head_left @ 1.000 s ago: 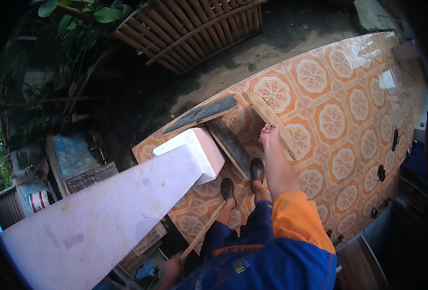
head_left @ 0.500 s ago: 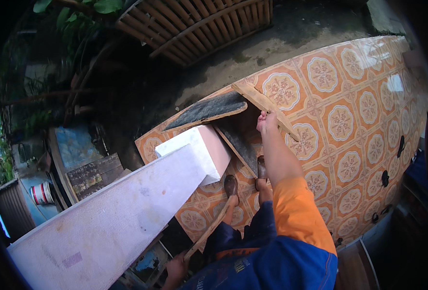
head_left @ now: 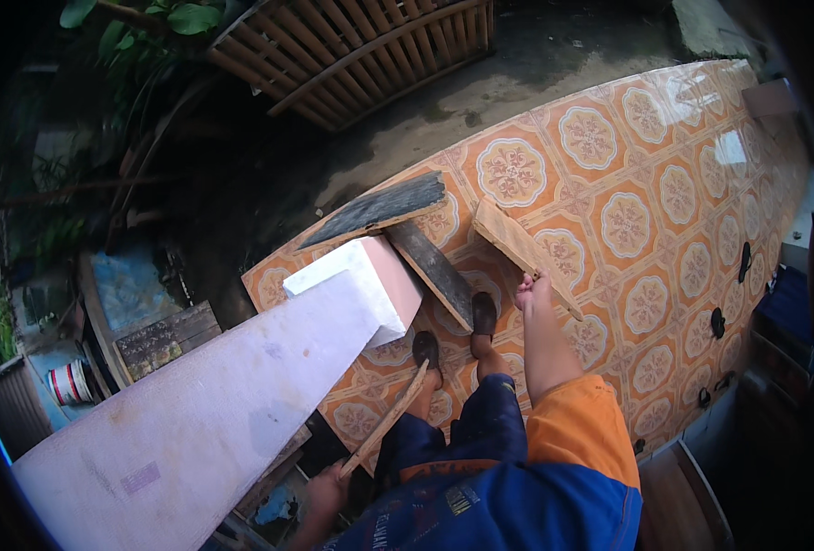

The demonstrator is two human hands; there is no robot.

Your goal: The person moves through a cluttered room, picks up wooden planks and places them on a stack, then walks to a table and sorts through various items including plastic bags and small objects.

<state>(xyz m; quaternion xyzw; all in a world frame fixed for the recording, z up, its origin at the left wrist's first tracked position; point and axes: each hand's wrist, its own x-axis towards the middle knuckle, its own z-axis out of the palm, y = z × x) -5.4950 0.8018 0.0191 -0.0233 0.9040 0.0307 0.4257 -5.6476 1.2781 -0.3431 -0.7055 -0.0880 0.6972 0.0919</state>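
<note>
My right hand (head_left: 533, 290) is closed around the edge of a light-brown wooden plank (head_left: 517, 241), which slants over the tiled floor to the right of two dark boards. One dark weathered board (head_left: 379, 213) lies beyond the pillar's base. The other dark board (head_left: 433, 275) stretches from there toward my feet. Low on the left, my left hand (head_left: 326, 496) grips the end of a thin wooden stick (head_left: 384, 420), whose far end reaches near my left shoe.
A pale pillar (head_left: 214, 395) with a white block-like end (head_left: 390, 289) fills the left side. Orange patterned tiles (head_left: 626, 225) spread to the right, with several small dark objects on them. Beyond the tile edge stands a slatted bamboo bench (head_left: 361, 55).
My right hand has drawn the plank rightward and nearer, away from the dark boards. More of the second dark board shows. My left hand still holds the stick.
</note>
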